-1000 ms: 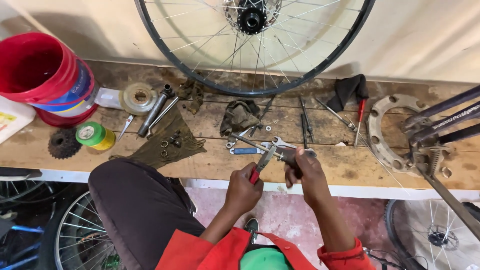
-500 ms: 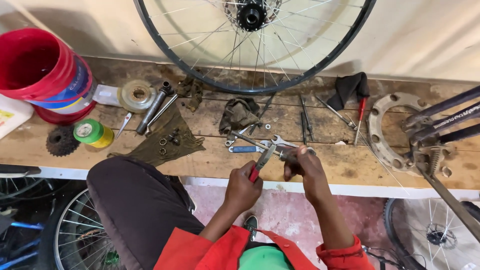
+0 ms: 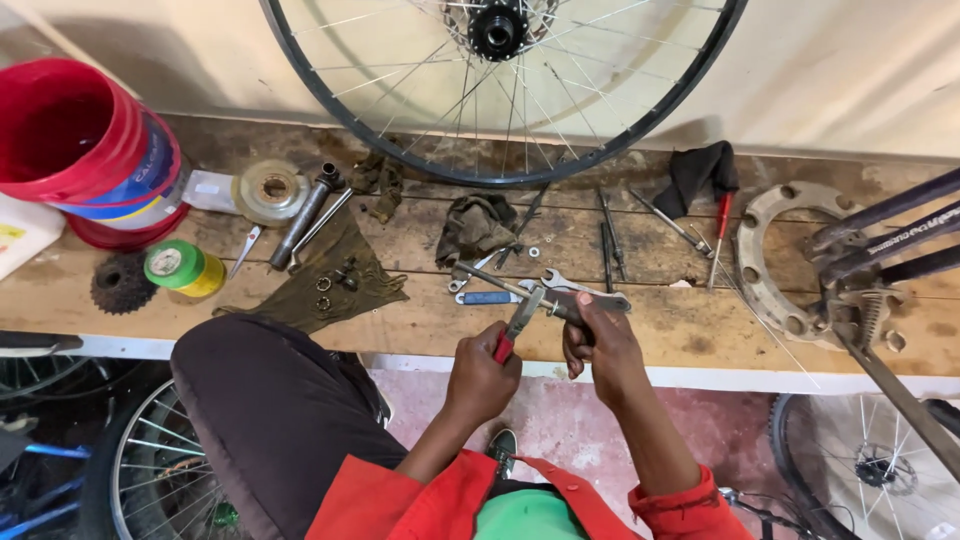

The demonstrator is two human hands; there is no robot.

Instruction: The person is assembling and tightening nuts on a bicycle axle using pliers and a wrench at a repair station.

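Both hands work just above the front edge of the wooden bench (image 3: 420, 325): the left hand (image 3: 482, 378) is closed around red-handled pliers (image 3: 518, 322), the right hand (image 3: 598, 342) pinches a slim metal axle (image 3: 500, 283) that the plier tips meet. Behind them lie wrenches (image 3: 555, 283), a rag (image 3: 475, 228) and screwdrivers (image 3: 718, 238), leaving little bare plank. A spoked wheel (image 3: 500, 90) leans against the pale wall, with red buckets (image 3: 85, 150) at the bench's left end.
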